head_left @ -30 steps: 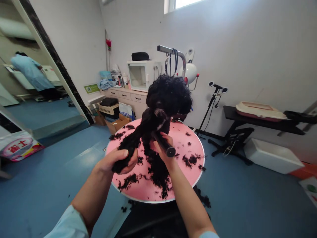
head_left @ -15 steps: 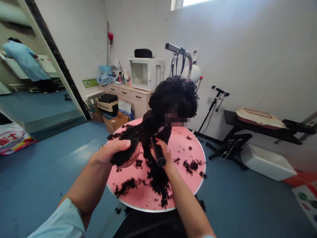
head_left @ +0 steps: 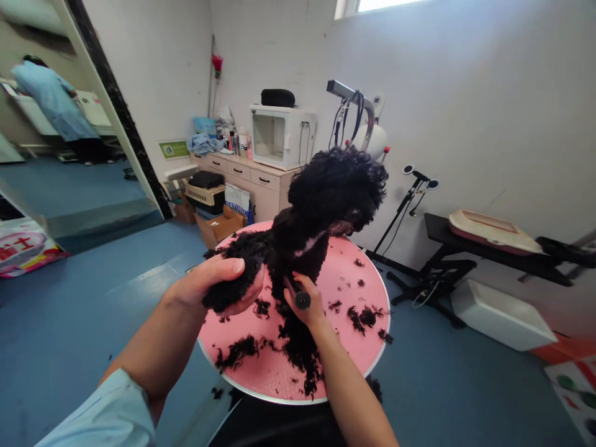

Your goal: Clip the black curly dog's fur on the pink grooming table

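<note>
A black curly-haired dog is on the round pink grooming table, its head turned to the right. My left hand is closed around the dog's paw, thumb on top, and holds the leg out toward me. In my right hand is a black hair clipper, its round end facing me; its front end is hidden at the dog's chest and upper leg. Tufts of cut black hair lie below my hands and across the tabletop.
Behind the dog rises a metal grooming arm with hanging loops. A white cabinet stands on drawers at the back. On the right are a black table, a white tub and a thin stand. A person in blue bends over at far left.
The clipper has tipped, so its body now points more away from me and its end sits higher. The dog's head has turned further right. My left hand still holds the paw.
</note>
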`<state>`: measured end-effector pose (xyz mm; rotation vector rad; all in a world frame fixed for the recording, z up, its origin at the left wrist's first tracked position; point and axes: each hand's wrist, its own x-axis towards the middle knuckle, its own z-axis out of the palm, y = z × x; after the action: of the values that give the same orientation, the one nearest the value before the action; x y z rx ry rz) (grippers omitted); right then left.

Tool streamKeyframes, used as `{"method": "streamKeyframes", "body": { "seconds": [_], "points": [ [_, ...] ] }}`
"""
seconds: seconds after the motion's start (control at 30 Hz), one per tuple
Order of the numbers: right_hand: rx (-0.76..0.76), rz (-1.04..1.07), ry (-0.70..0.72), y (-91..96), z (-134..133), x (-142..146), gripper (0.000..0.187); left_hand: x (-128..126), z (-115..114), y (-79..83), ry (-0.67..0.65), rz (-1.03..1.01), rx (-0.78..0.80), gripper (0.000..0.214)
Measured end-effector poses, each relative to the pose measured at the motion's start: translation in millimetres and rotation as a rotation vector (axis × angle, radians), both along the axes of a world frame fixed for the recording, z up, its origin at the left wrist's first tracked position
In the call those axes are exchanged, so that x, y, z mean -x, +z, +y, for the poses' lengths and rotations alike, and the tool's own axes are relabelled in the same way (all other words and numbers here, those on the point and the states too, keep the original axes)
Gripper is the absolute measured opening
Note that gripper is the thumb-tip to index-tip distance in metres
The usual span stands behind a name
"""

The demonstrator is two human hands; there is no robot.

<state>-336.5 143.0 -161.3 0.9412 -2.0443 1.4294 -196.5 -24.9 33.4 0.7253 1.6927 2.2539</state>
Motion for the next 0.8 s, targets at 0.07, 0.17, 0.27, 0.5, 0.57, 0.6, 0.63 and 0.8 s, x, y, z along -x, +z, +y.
{"method": "streamKeyframes", "body": {
  "seconds": [0.07,0.17,0.27,0.5,0.57,0.6,0.63,0.8],
  "points": [
    [0.156,0.088,0.054,11.5,18.7,-13.8,0.034,-1.4,-3.8,-12.8,0.003,-0.014,0.006,0.042],
    [0.317,0.171,-0.037,47.0,39.7,-21.3,0.039,-1.2,-3.1,-33.3,0.009,-0.039,0.000,0.044],
    [0.161,0.110,-0.153,73.6,44.0,-10.9,0.033,1.2,2.1,-44.7,0.032,-0.070,-0.004,0.046],
    [0.088,0.140,-0.116,91.1,56.1,-6.0,0.032,7.3,5.8,-30.1,0.130,-0.013,0.143,0.045],
    [0.146,0.177,-0.135,95.3,56.2,-2.4,0.032,7.3,5.6,-23.5,0.140,0.006,0.143,0.045],
    [0.116,0.167,-0.149,96.6,53.9,0.6,0.032,7.2,5.8,-20.6,0.142,0.008,0.146,0.045],
    [0.054,0.139,-0.168,97.6,50.2,3.9,0.032,7.1,6.3,-18.0,0.145,0.009,0.149,0.045],
    [-0.261,0.023,-0.290,110.3,37.7,8.3,0.029,8.9,8.9,-6.3,0.167,-0.027,0.161,0.035]
  ]
}}
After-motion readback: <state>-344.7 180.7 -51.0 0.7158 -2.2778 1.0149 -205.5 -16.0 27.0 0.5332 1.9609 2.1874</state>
